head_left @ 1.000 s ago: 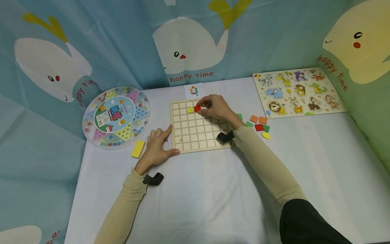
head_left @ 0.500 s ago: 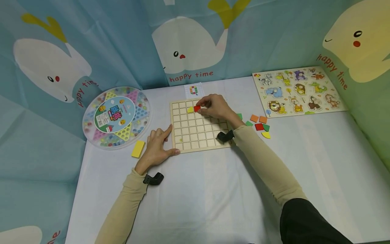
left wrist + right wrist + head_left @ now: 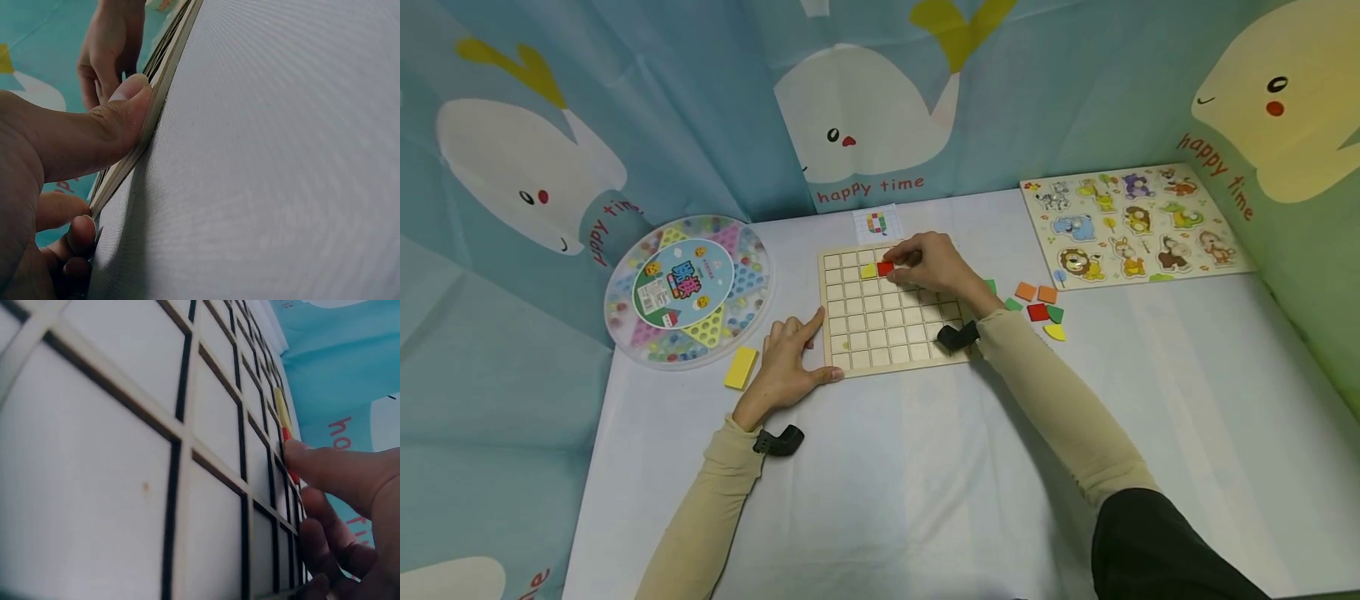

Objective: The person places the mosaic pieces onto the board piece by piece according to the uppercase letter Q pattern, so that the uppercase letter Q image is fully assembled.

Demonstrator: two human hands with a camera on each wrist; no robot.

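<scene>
A wooden grid board (image 3: 876, 317) lies on the table, its cells framed by thin raised strips. My right hand (image 3: 934, 265) is over its far part, with thumb and fingers at a red square tile (image 3: 885, 268). In the right wrist view the thumb tip touches the red tile (image 3: 286, 434), beside a yellow tile (image 3: 282, 407). That yellow piece (image 3: 868, 271) sits in the cell to the left. My left hand (image 3: 787, 364) spreads thumb and index finger against the board's near left corner. The left wrist view has the thumb (image 3: 94, 134) resting on the board's edge (image 3: 164, 84).
Loose orange, red, green and yellow tiles (image 3: 1037, 312) lie right of the board. A pattern card (image 3: 877, 223) is behind it. A yellow block (image 3: 741, 368) and a round game box (image 3: 688, 292) are at left. An animal puzzle (image 3: 1135, 221) lies at back right.
</scene>
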